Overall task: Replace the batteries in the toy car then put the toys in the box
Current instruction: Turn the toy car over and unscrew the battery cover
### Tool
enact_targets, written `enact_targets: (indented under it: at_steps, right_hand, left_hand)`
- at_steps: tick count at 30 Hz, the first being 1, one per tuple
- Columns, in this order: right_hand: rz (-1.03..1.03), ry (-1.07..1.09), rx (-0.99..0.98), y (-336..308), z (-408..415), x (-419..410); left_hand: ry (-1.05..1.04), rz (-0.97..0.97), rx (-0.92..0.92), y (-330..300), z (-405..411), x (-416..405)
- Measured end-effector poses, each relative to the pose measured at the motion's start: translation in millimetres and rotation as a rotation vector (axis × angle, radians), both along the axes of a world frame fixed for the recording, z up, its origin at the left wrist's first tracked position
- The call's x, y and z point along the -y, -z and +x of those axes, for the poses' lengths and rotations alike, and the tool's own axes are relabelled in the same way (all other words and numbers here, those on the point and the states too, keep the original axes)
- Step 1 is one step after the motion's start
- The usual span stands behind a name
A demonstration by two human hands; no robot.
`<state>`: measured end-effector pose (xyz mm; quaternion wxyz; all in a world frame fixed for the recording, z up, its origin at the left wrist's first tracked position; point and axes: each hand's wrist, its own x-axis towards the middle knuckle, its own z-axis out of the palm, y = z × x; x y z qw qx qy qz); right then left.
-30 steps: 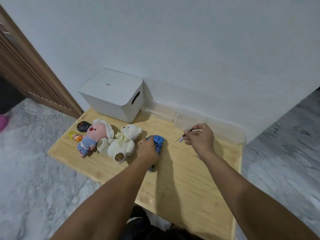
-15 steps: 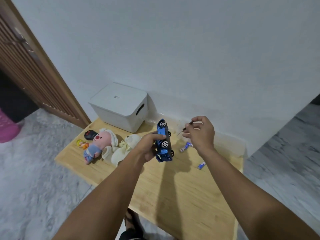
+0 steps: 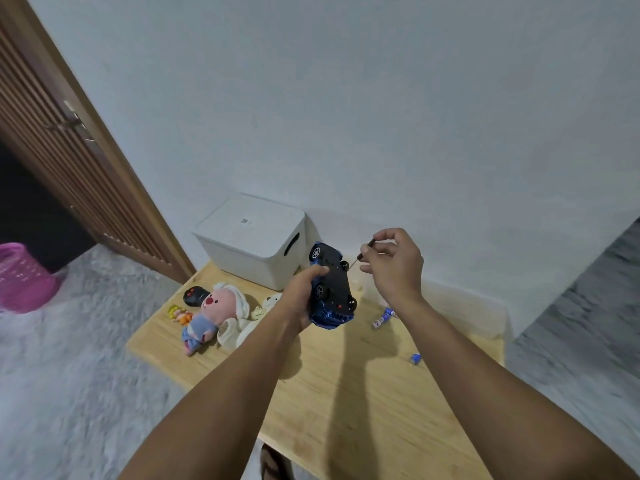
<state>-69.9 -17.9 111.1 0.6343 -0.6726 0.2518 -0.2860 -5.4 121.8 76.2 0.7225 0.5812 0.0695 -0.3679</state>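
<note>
left hand (image 3: pixel 304 292) holds the glossy blue plastic toy car (image 3: pixel 331 289) clear above the pale wooden counter (image 3: pixel 363 393), black underside turned toward the right hand (image 3: pixel 394 268); grip wrapped round the body between the wheels. right grip pinches a thin dark-handled screwdriver (image 3: pixel 363 252), its tip just beside the chassis. the car looks light, rigid and slick, so best held by the flanks, not the wheels. small blue-and-white cylindrical batteries (image 3: pixel 382 318) lie on the counter and would likely roll. soft pink plush doll (image 3: pixel 218 308) and cream plush bear (image 3: pixel 263 308) lie near the lidded white plastic box (image 3: pixel 252 240).
</note>
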Motion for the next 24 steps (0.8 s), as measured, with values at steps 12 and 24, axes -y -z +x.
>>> enact_targets:
  at_steps: [12,24]
  right_hand:
    - [-0.112,-0.018,0.117,-14.6,18.4,4.6]
    - [-0.18,-0.021,0.107,-12.8,28.2,10.1]
  left_hand:
    - [0.006,-0.027,0.316,-10.5,7.2,14.2]
    - [0.025,0.005,0.38,-17.0,16.9,25.1]
